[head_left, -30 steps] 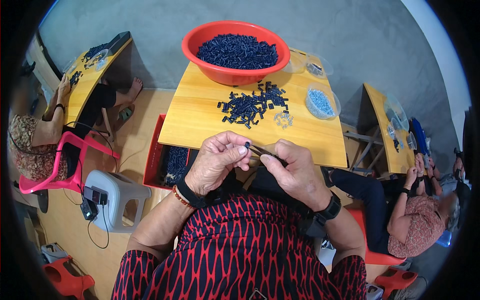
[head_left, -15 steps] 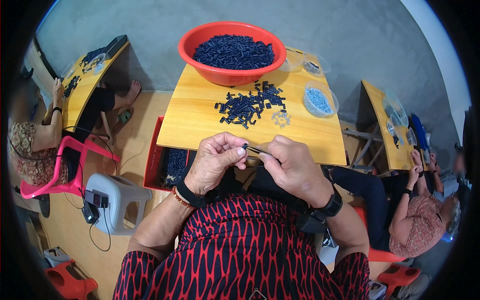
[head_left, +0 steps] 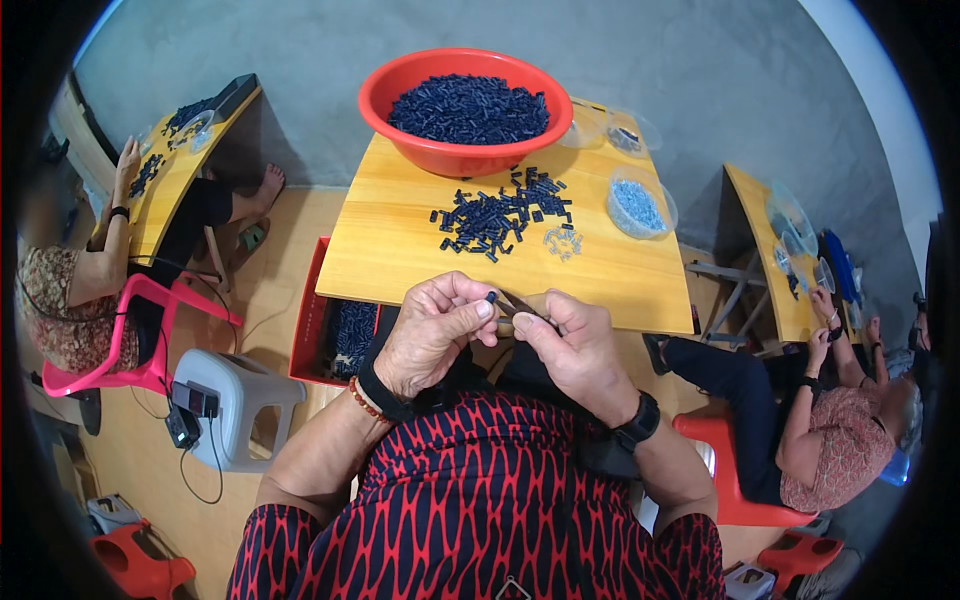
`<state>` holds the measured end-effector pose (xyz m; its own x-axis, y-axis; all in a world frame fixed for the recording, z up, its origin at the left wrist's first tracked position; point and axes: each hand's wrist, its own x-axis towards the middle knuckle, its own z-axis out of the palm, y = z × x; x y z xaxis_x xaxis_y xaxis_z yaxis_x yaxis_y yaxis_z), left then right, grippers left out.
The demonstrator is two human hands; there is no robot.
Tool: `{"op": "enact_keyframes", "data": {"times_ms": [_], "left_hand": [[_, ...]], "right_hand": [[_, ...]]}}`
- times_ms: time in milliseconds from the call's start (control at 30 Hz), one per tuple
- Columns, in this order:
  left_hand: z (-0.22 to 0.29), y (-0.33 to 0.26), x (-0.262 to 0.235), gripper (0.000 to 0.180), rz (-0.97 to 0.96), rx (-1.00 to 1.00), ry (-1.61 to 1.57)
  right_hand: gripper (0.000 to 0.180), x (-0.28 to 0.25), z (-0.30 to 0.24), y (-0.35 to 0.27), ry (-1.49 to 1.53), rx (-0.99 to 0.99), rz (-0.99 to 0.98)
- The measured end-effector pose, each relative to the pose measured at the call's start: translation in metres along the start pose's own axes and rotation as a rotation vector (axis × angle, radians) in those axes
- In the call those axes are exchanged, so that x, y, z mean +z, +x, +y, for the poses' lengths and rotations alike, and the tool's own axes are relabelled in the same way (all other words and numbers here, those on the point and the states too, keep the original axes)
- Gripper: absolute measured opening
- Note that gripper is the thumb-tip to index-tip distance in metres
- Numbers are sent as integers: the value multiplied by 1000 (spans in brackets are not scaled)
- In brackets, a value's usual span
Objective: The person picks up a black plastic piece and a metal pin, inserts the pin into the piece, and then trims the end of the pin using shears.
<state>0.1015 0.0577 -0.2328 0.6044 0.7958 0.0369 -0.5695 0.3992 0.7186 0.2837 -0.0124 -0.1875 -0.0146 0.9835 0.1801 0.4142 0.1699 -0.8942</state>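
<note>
Left fingers [head_left: 466, 319] and right fingers [head_left: 538, 336] pinch, near each other.

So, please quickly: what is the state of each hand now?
Left hand: closed, holding a small dark piece.
Right hand: closed, holding dark tweezers.

The big tub [head_left: 470, 158] is red, the heap of bits [head_left: 468, 110] in it and the loose pile [head_left: 480, 222] on the yellow table [head_left: 375, 240] are very dark blue, and so is the tiny piece [head_left: 491, 297] by the dark tweezers [head_left: 514, 302]. The beads [head_left: 636, 203] in the see-through cup [head_left: 640, 233] are light blue. The shirt [head_left: 450, 510] is almost black with wavy red lines like a net, the bracelet [head_left: 364, 398] is reddish brown, the watch [head_left: 638, 422] is black, one chair [head_left: 90, 380] is bright pink, and a stool [head_left: 228, 375] is pale grey.
</note>
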Motion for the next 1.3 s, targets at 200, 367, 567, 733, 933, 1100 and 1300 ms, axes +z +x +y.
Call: {"op": "enact_keyframes", "data": {"times_ms": [200,367,567,733,933,1100,1300], "left_hand": [[4,-3,7,9,-51,47,-31],[6,-3,7,8,-103,97,-8],[5,1,-7,8,-58,12,-247],[8,1,-11,12,-35,-39,-315],[7,1,-11,14,-61,-77,-355],[4,1,-16,14,-70,-78,-359],[5,1,-13,14,-41,-69,-356]], "right_hand": [[13,9,-7,-7,770,288,-57],[12,10,-12,-6,843,280,-78],[13,4,-8,-4,506,197,-76],[14,1,-19,0,235,98,-17],[10,6,-17,10,38,-25,3],[15,5,-12,15,-159,-199,28],[19,3,-18,16,-159,-236,54]]}}
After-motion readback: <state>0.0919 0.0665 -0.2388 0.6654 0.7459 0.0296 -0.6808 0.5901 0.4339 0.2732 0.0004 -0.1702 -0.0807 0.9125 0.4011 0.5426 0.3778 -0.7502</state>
